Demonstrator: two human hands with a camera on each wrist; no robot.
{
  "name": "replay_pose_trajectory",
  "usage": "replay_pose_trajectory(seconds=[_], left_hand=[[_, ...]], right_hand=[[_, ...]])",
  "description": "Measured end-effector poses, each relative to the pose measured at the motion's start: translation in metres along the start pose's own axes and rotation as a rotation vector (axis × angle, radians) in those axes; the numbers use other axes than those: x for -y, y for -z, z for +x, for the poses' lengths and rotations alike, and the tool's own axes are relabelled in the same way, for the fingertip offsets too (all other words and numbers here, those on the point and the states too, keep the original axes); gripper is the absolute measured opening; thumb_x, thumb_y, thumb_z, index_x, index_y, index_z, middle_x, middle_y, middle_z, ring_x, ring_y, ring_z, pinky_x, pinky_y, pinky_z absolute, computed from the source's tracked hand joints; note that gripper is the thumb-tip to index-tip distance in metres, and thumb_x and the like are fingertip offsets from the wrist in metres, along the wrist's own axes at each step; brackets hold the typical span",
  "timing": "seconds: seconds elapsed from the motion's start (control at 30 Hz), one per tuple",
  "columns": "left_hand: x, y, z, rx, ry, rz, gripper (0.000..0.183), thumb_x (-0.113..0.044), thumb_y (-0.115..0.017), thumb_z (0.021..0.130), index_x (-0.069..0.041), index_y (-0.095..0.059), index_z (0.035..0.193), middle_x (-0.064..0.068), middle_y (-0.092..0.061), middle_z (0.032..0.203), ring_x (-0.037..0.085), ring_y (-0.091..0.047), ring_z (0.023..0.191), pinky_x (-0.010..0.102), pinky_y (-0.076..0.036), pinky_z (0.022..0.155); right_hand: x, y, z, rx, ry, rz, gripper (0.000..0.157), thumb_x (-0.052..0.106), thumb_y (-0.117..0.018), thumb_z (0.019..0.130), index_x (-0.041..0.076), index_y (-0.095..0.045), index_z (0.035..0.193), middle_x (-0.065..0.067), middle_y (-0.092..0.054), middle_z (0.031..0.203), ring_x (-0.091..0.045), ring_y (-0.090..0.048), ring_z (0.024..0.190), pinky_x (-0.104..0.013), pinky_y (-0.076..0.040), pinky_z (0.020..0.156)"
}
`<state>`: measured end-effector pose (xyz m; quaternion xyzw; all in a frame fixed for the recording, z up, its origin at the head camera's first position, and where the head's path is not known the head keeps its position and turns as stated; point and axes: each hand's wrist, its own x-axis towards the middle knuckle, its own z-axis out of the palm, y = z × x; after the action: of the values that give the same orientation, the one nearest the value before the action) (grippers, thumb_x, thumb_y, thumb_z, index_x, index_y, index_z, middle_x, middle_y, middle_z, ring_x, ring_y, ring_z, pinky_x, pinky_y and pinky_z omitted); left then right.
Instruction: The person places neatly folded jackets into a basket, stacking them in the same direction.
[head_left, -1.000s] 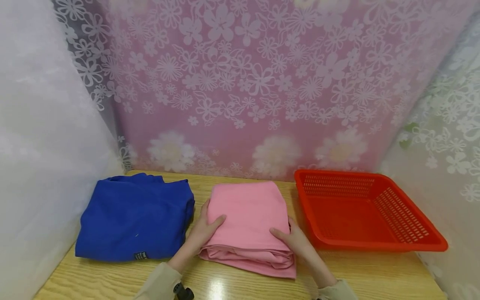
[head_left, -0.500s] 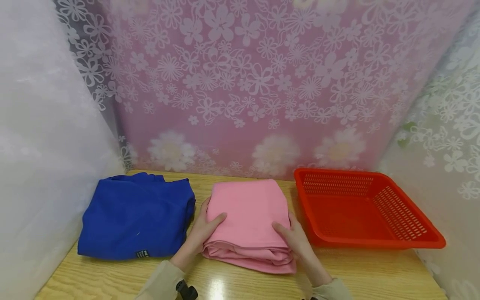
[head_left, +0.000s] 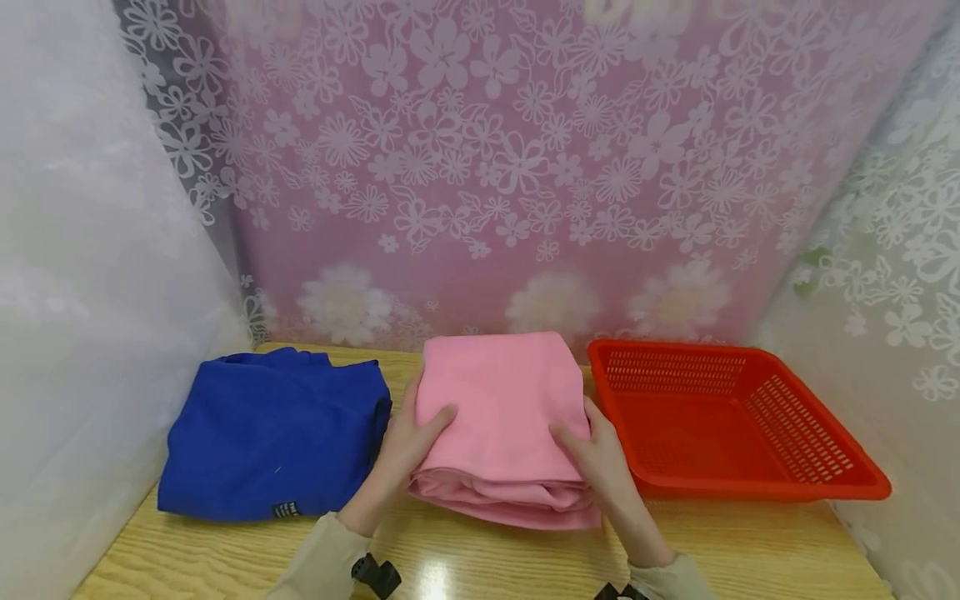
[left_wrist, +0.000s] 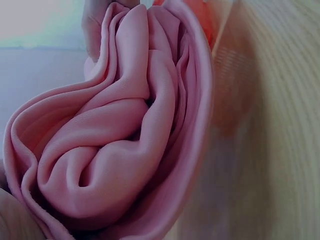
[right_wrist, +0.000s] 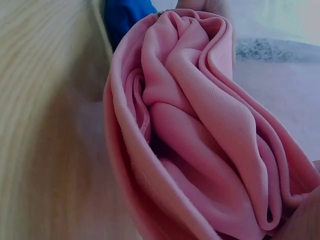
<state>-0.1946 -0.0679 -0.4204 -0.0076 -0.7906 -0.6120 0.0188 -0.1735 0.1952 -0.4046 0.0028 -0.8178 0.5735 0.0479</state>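
Between my hands is a folded pink garment [head_left: 498,408], its rolled layers facing me. My left hand [head_left: 416,433] grips its left side, thumb on top and the other fingers hidden by the cloth. On the opposite side my right hand [head_left: 600,446] holds it likewise, thumb over the top. Both wrist views show the bunched inner folds of the pink garment [left_wrist: 115,140] close up, with a gap between its lower edge and the wooden table [left_wrist: 285,150]. The garment appears lifted off the tabletop.
To the left lies a folded blue garment [head_left: 273,442] with a small dark label at its front edge. A red plastic basket [head_left: 630,450] with perforated sides stands at the right. Behind the table hangs a pink floral curtain [head_left: 480,275].
Both hands have raised the pink garment from the table and moved it slightly away from me. The blue garment and the basket stay where they were.
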Motion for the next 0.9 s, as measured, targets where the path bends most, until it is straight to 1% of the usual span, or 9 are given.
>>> replay_pose_trajectory(seconds=[0.1,0.17,0.3,0.47,0.6,0.67,0.77,0.83,0.9], left_hand=[[-0.010,0.001,0.001,-0.006,-0.023,0.047,0.084,-0.037,-0.068,0.097,-0.016,-0.021,0.163,0.027,-0.042,0.154,0.044,-0.054,0.128,0.059,-0.045,0.101],[-0.015,0.002,0.002,-0.002,-0.024,0.058,0.084,-0.038,-0.068,0.097,-0.016,-0.022,0.163,0.026,-0.041,0.154,0.044,-0.054,0.129,0.059,-0.044,0.102],[-0.023,0.001,0.003,0.017,-0.040,0.031,0.083,-0.035,-0.068,0.097,-0.015,-0.022,0.163,0.023,-0.037,0.158,0.043,-0.048,0.135,0.059,-0.041,0.107],[-0.034,-0.002,0.009,0.063,-0.088,-0.047,0.083,-0.028,-0.068,0.098,-0.015,-0.018,0.164,0.017,-0.027,0.164,0.040,-0.039,0.144,0.058,-0.037,0.112],[-0.046,-0.010,0.015,0.084,-0.117,-0.028,0.083,-0.028,-0.066,0.098,-0.017,-0.017,0.164,0.018,-0.029,0.164,0.041,-0.042,0.141,0.057,-0.039,0.109],[-0.053,-0.016,0.016,0.088,-0.124,-0.007,0.083,-0.030,-0.066,0.098,-0.017,-0.017,0.164,0.020,-0.032,0.162,0.041,-0.045,0.139,0.057,-0.040,0.108],[-0.064,-0.026,0.016,0.092,-0.131,0.008,0.084,-0.032,-0.066,0.096,-0.018,-0.018,0.164,0.019,-0.035,0.160,0.040,-0.047,0.137,0.056,-0.041,0.108],[-0.071,-0.034,0.017,0.094,-0.150,0.000,0.083,-0.032,-0.066,0.096,-0.017,-0.020,0.164,0.020,-0.036,0.160,0.039,-0.048,0.136,0.055,-0.041,0.108],[-0.077,-0.042,0.018,0.097,-0.162,-0.016,0.084,-0.032,-0.065,0.095,-0.018,-0.020,0.164,0.018,-0.036,0.160,0.038,-0.049,0.135,0.054,-0.041,0.108]], right_hand=[[0.005,0.004,0.001,-0.002,0.005,-0.005,0.055,0.016,-0.067,0.098,0.007,-0.046,0.148,-0.015,-0.059,0.137,-0.026,-0.060,0.117,-0.037,-0.049,0.102],[0.008,0.007,0.001,-0.002,0.007,-0.008,0.055,0.017,-0.067,0.098,0.006,-0.046,0.149,-0.016,-0.058,0.138,-0.027,-0.059,0.118,-0.039,-0.048,0.103],[0.013,0.013,0.001,0.000,0.008,-0.016,0.057,0.017,-0.067,0.098,0.006,-0.044,0.150,-0.016,-0.057,0.141,-0.028,-0.057,0.122,-0.047,-0.045,0.107],[0.025,0.027,0.003,0.003,-0.011,-0.027,0.060,0.019,-0.066,0.099,0.005,-0.042,0.152,-0.017,-0.054,0.144,-0.029,-0.056,0.125,-0.046,-0.043,0.108],[0.034,0.046,0.007,0.008,-0.023,-0.058,0.063,0.022,-0.065,0.100,0.004,-0.039,0.154,-0.020,-0.052,0.146,-0.031,-0.056,0.124,-0.046,-0.044,0.107],[0.038,0.057,0.008,0.011,-0.027,-0.083,0.064,0.023,-0.064,0.100,0.003,-0.037,0.155,-0.022,-0.051,0.146,-0.033,-0.056,0.124,-0.043,-0.046,0.105],[0.041,0.074,0.010,0.014,-0.033,-0.103,0.067,0.026,-0.063,0.101,0.004,-0.034,0.157,-0.021,-0.049,0.147,-0.032,-0.056,0.122,-0.030,-0.049,0.099],[0.043,0.085,0.011,0.012,-0.029,-0.102,0.067,0.027,-0.063,0.101,0.005,-0.033,0.157,-0.021,-0.049,0.146,-0.028,-0.057,0.118,-0.021,-0.049,0.092],[0.045,0.095,0.011,0.004,-0.019,-0.095,0.067,0.028,-0.063,0.101,0.005,-0.034,0.157,-0.021,-0.049,0.145,-0.021,-0.059,0.111,-0.015,-0.049,0.086]])
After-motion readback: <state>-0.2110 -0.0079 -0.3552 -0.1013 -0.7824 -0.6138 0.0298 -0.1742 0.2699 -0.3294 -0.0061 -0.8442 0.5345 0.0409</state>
